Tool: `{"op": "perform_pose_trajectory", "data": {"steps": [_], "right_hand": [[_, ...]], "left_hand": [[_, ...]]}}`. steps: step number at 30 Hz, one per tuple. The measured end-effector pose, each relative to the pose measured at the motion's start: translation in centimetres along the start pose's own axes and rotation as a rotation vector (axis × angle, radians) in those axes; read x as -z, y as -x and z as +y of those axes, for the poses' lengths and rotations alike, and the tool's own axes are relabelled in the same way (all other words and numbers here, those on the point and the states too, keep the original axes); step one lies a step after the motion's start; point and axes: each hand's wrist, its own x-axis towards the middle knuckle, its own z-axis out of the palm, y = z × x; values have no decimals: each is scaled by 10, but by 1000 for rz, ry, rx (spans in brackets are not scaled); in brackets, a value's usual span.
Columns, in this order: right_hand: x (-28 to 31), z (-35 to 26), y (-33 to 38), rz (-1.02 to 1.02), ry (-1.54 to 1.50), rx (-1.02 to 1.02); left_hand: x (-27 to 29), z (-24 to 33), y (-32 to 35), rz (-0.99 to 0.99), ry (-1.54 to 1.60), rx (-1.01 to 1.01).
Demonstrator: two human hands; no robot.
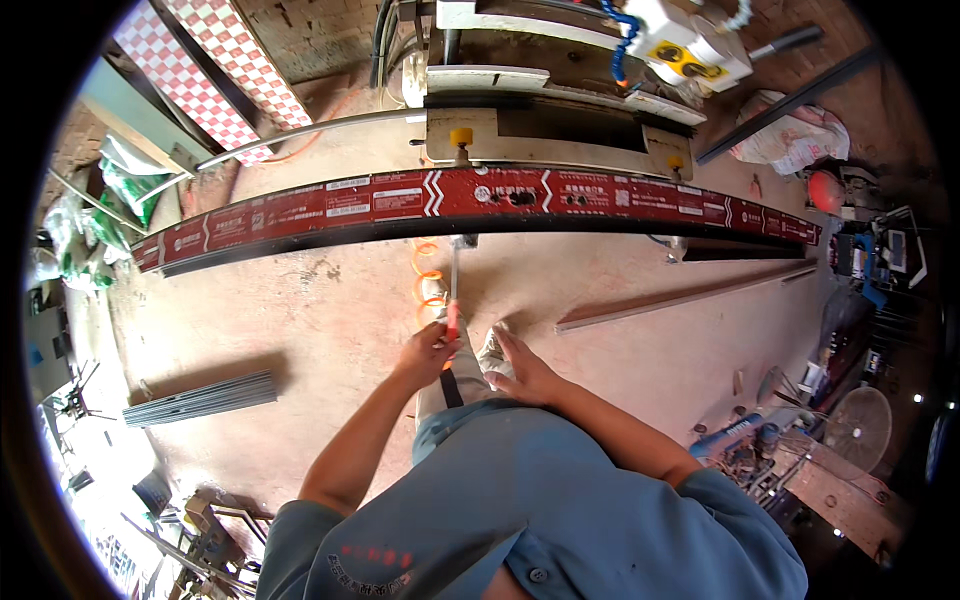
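My left hand [428,352] is closed around a red handle [453,322] with a straight metal rod [457,275] running up from it. The rod's far end meets the underside of the long profile [400,198], which is dark with red printed film on it. Beside the handle hangs a coiled orange hose [428,276]; whether it joins the handle I cannot tell. My right hand [522,370] holds nothing, its fingers stretched out in front of my right leg. The profile lies crosswise on a machine bed [560,152], next to a yellow-topped clamp [461,138].
A machine head [690,50] with a blue coiled hose stands beyond. Bundled grey profiles [200,398] lie on the floor at left, a long strip [690,298] at right. A fan [857,430] and a cluttered bench [840,500] stand at right. Checkered panels [200,75] lean far left.
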Motion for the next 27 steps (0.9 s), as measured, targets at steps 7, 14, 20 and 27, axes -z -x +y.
{"op": "perform_pose_trajectory", "data": {"steps": [7,14,20,27], "right_hand": [[15,2,48,354,-480,116],[48,4,80,494,-482,71],[121,75,82,834,-865,82],[143,7,117,437,-613,19]], "left_hand": [[-113,96,30,22,30,-112],[-141,159,50,-165,26,-100],[-143,206,88,-323,39,-245],[-113,49,125,28,-374,101]]}}
